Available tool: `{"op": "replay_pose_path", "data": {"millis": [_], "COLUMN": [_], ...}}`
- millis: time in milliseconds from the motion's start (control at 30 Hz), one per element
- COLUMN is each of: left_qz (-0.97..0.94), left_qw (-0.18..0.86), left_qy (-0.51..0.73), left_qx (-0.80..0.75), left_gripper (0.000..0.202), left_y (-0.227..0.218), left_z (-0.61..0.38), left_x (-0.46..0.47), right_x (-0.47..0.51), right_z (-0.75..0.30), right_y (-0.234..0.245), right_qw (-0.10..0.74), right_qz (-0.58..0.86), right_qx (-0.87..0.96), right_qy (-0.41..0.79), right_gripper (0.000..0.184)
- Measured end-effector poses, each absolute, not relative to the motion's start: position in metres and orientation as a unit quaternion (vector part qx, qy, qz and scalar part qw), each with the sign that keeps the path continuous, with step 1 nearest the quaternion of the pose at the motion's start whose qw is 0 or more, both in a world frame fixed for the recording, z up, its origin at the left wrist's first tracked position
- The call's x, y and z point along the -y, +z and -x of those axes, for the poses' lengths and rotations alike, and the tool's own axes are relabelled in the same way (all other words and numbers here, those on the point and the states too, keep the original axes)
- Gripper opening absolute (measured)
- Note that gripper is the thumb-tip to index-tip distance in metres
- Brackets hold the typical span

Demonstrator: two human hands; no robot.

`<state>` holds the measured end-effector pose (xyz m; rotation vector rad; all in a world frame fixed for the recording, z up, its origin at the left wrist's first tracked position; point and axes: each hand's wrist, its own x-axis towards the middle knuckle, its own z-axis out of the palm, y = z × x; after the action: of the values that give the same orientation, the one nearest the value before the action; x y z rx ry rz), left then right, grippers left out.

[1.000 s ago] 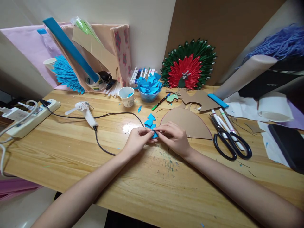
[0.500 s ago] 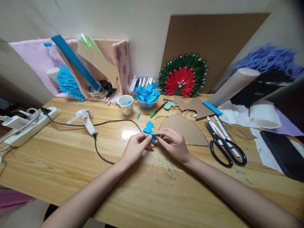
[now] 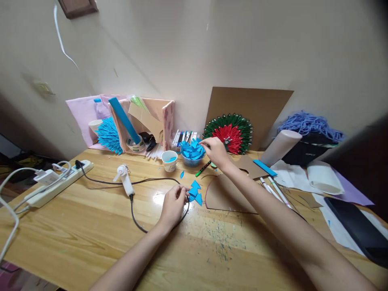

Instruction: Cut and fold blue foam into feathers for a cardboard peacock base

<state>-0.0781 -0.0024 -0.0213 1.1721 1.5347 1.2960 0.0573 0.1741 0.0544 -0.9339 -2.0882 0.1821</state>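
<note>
My right hand (image 3: 216, 151) reaches over the clear bowl (image 3: 192, 162) heaped with folded blue paper pieces (image 3: 191, 148). Its thumb and index finger pinch at a blue piece on the bowl's right edge. Lower down, my left hand (image 3: 173, 205) is held just above the table, fingertips pressed together; whatever they hold is too small or hidden to make out. Beside those fingertips lie several blue paper cutouts (image 3: 195, 190) with pointed ends, overlapping on the wood. A white paper cup (image 3: 169, 162) with some blue paper inside stands left of the bowl.
A white glue gun (image 3: 125, 182) stands left, its black cord looping past my left hand. A cardboard half-circle (image 3: 230, 194) lies under my right forearm, with markers (image 3: 280, 192) beyond. Behind are a red-and-green paper fan (image 3: 228, 131), a power strip (image 3: 60, 186) and a phone (image 3: 357, 226).
My right hand has left my left hand and moved up and away to the bowl. My left hand has shifted slightly left of the blue cutouts. The view has tilted upward.
</note>
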Motion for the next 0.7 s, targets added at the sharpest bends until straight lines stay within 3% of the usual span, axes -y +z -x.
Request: {"op": "replay_pose_path", "data": {"millis": [133,233,367,600,700], "left_qz": [-0.509,-0.539,-0.561,-0.591,-0.601], "left_qw": [0.34,0.305,0.29,0.247,0.204], "left_qy": [0.496,0.472,0.449,0.45,0.477], "left_qx": [-0.616,-0.627,-0.632,-0.623,-0.608], "left_gripper": [0.026,0.022,0.018,0.019,0.031], "left_y": [-0.022,-0.026,-0.029,-0.025,-0.02], "left_z": [0.08,0.08,0.079,0.076,0.074], "left_x": [0.003,0.003,0.003,0.005,0.009], "right_x": [-0.132,-0.106,-0.087,-0.076,-0.07], "right_z": [-0.082,-0.092,-0.087,-0.081,-0.085], "right_y": [0.038,0.015,-0.014,-0.02,-0.011], "right_qw": [0.445,0.335,0.236,0.271,0.298], "right_qz": [0.329,0.305,0.267,0.333,0.314], "right_qx": [0.831,0.884,0.92,0.885,0.882], "right_qy": [0.047,0.115,0.163,0.18,0.185], "right_gripper": [0.012,0.007,0.017,0.01,0.009]}}
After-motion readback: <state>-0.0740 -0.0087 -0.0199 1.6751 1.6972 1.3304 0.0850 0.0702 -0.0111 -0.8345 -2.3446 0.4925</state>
